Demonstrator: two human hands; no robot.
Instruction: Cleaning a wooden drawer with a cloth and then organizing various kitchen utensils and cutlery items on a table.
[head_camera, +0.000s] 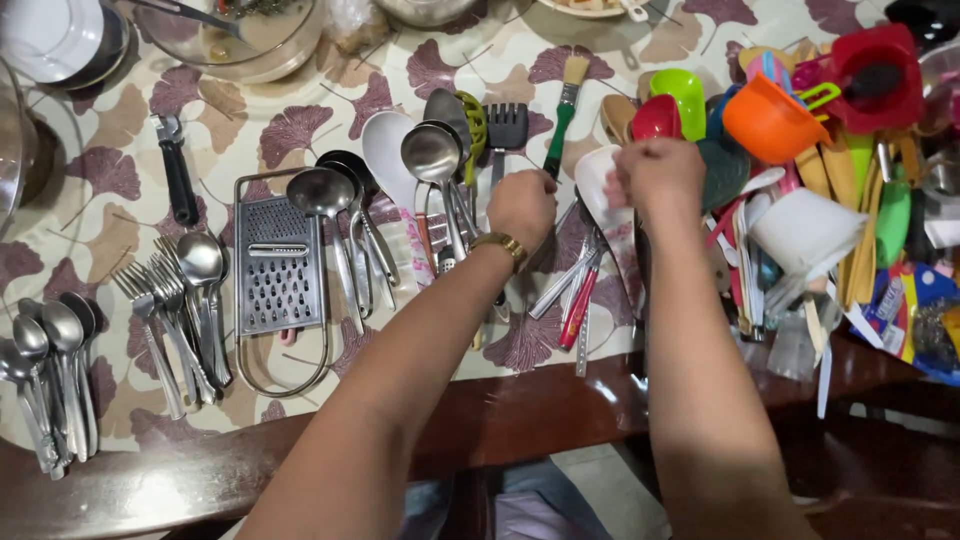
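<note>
Seemingly, the right hand (660, 172) pinches the white ladle (598, 180) — left hand (521, 205) curled shut just beside.

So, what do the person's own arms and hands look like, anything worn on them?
Both forearms are bare, with no sleeves or gloves in view. The left hand has a gold-coloured metal-link wristwatch at the wrist. The right hand shows no watch or bracelet.

A leaf-patterned tablecloth (300, 120) covers the table across the upper frame; its dark wooden edge (520, 415) gleams along the bottom under bright light.
</note>
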